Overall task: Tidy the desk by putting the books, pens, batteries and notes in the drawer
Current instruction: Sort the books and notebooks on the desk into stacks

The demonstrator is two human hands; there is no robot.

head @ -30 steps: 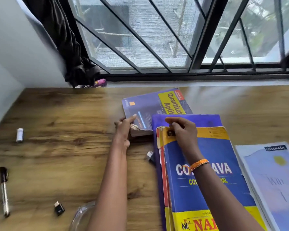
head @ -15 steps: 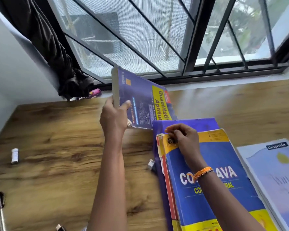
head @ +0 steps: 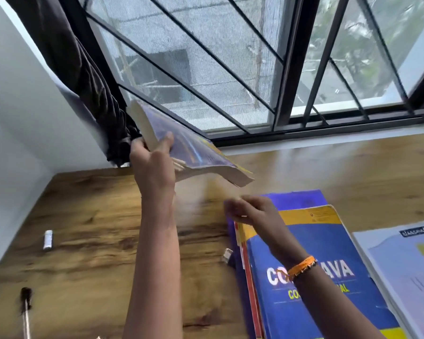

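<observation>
Gripping a paperback book [head: 194, 152] by its corner, left hand [head: 154, 165] holds it aloft, long axis sloping toward four o'clock. Right hand [head: 252, 214], blurred, grip undeterminable, hovers at book stack [head: 316, 253], five o'clock below. Drawer unseen.

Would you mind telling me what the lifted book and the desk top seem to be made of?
Lifted book: paper with a soft, glossy purple cover; it sags from the left hand and its cream page block shows.
Desk top: wood or wood-look laminate; brown grain with a slight sheen, so I cannot say which.
</observation>
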